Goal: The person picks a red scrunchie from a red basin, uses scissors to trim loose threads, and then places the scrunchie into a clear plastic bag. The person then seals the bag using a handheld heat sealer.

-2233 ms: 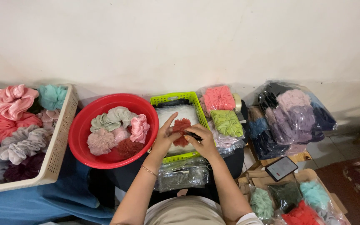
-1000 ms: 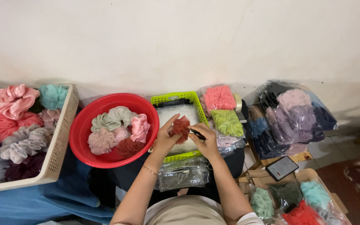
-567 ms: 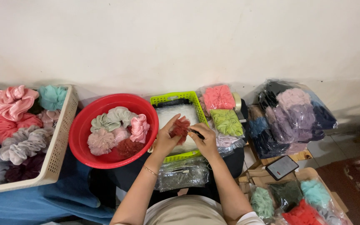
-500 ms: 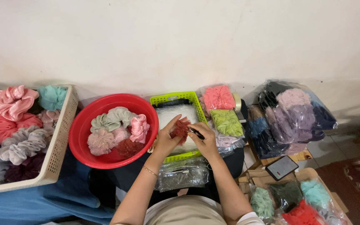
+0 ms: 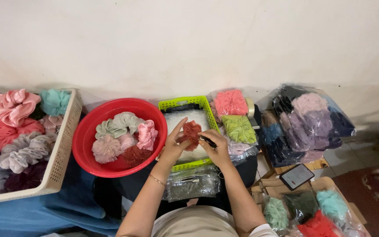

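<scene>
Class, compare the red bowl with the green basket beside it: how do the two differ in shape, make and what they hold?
The red bowl is round with smooth solid walls; the green basket is rectangular with slotted walls. The red bowl holds loose scrunchies in pale green, pink and dark red; the green basket holds clear plastic bags. The left hand and right hand hold a rust-red scrunchie above the green basket, not the red bowl. Both are open-topped containers, side by side.

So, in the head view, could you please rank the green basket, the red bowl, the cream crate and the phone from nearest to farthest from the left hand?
From the left hand, which holds a rust-red scrunchie:
1. Green basket, directly beneath the hand.
2. Red bowl, just to its left.
3. Cream crate, far left, and phone, lower right: too close to call.
</scene>
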